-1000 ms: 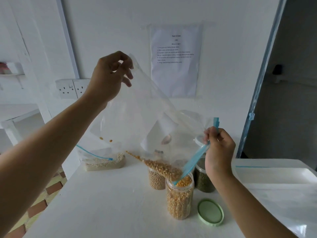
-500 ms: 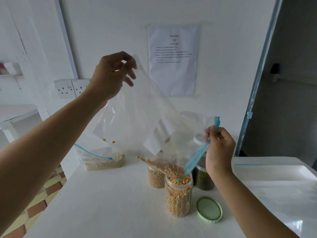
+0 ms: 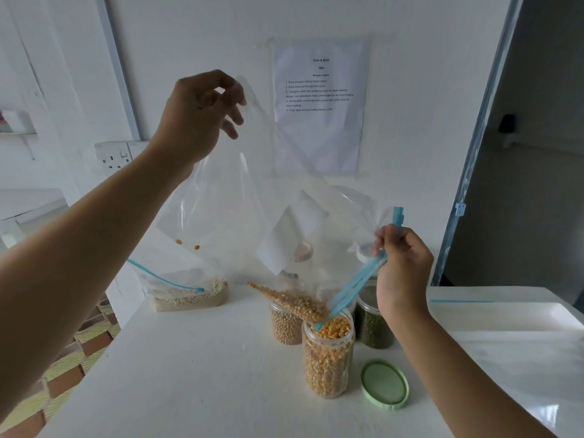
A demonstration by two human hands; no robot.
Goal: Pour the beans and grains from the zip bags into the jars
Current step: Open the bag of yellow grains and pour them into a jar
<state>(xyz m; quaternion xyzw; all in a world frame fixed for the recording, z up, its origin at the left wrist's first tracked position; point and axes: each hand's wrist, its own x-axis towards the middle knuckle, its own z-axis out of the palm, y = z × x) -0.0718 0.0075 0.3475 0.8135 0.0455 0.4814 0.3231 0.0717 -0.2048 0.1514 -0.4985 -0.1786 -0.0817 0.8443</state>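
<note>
My left hand (image 3: 197, 121) pinches the bottom corner of a clear zip bag (image 3: 240, 200) and holds it high. My right hand (image 3: 403, 267) grips the bag's blue zip edge (image 3: 354, 287) low on the right. The bag's mouth sits over an open jar (image 3: 327, 358) nearly full of yellow split peas. A small heap of peas (image 3: 290, 300) lies in the bag's lowest fold by the mouth, and two stray peas cling higher up. The jar's green lid (image 3: 384, 384) lies beside it on the white table (image 3: 205, 374).
Behind the open jar stand a jar of pale beans (image 3: 284, 327) and a jar of dark green grains (image 3: 373, 324). A second zip bag with white grains (image 3: 189, 295) lies at the back left. Empty clear bags (image 3: 512, 336) are spread on the right. The table's left edge drops to a tiled floor.
The heap of peas in the bag has shrunk as more slid into the jar. Both hands keep their hold, nearly still.
</note>
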